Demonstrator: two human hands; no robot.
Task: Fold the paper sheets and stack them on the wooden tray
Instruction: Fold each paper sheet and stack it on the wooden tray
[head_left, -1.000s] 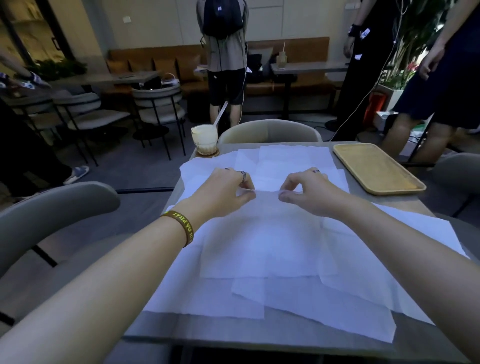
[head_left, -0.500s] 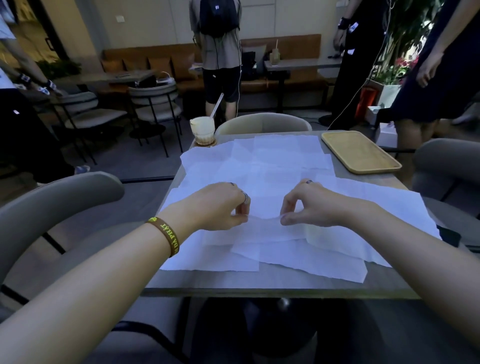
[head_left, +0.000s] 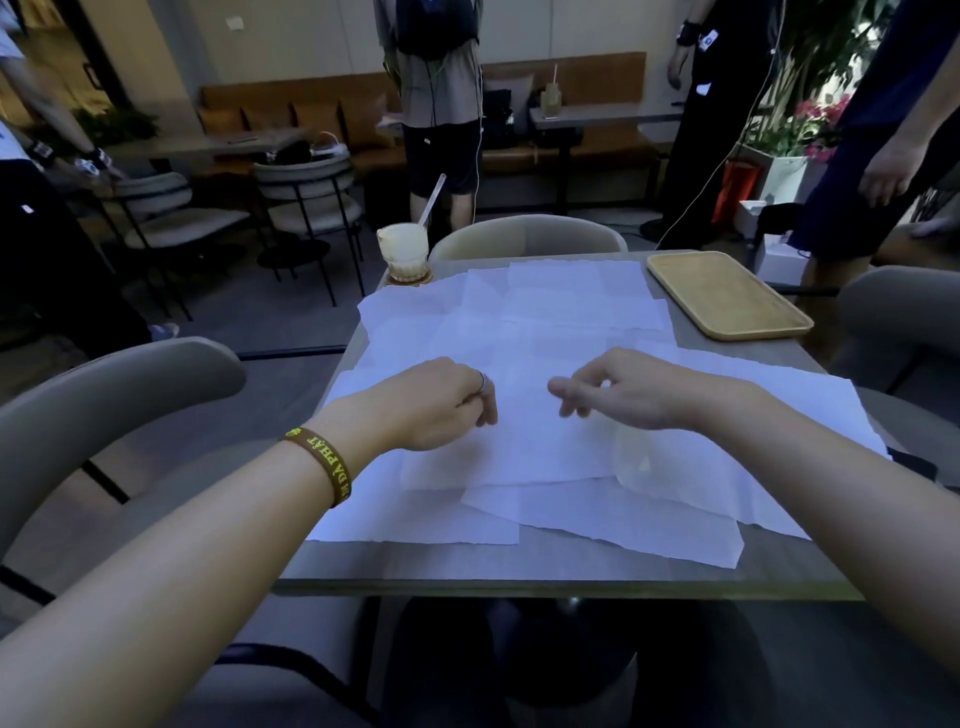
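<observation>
Several white paper sheets (head_left: 561, 312) lie overlapping across the grey table (head_left: 519, 566). One folded sheet (head_left: 530, 452) rests on top of them near me. My left hand (head_left: 441, 402), with a ring and a brown wristband, has its fingers curled down onto this sheet's far left part. My right hand (head_left: 623, 389) hovers just above the sheet's far right part, fingers loosely apart, nothing in it. The wooden tray (head_left: 727, 296) sits at the table's far right corner and holds nothing.
A glass of pale drink (head_left: 402, 252) with a straw stands on a coaster at the far left corner. Grey chairs (head_left: 104, 405) surround the table. Several people (head_left: 441, 98) stand beyond it; one (head_left: 893, 130) is close to the tray side.
Both hands pulled the sheet's far edge toward me, folding it over. My right hand has since opened and let go of it; my left hand stays curled on it.
</observation>
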